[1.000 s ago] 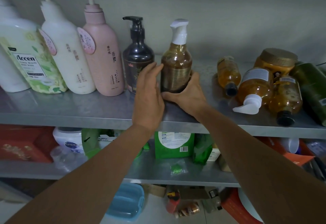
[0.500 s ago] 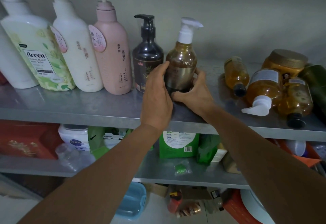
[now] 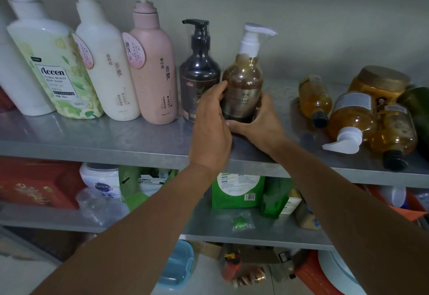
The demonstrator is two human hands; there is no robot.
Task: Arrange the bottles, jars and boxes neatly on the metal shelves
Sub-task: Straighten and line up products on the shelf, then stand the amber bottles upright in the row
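Observation:
A brown pump bottle (image 3: 243, 83) with a white pump stands upright on the top metal shelf (image 3: 116, 141). My right hand (image 3: 257, 125) cups its base from the right and front. My left hand (image 3: 211, 127) lies flat against its left side, fingers between it and the dark pump bottle (image 3: 197, 78). To the left stand a pink bottle (image 3: 153, 74), a white bottle (image 3: 106, 71) and a green floral bottle (image 3: 55, 71) in a row. At the right lie several amber bottles (image 3: 352, 118) on their sides, beside an amber jar (image 3: 380, 83).
The lower shelf (image 3: 267, 232) holds a red box (image 3: 34, 185), a white jar (image 3: 99, 178), green packets (image 3: 236, 190) and an orange basket (image 3: 408, 206). A blue tub (image 3: 178, 269), small bottles and a red bin sit on the floor below.
The brown bottle's pump has turned from facing forward to pointing right. Both hands have stayed around its base, and the view has shifted slightly left.

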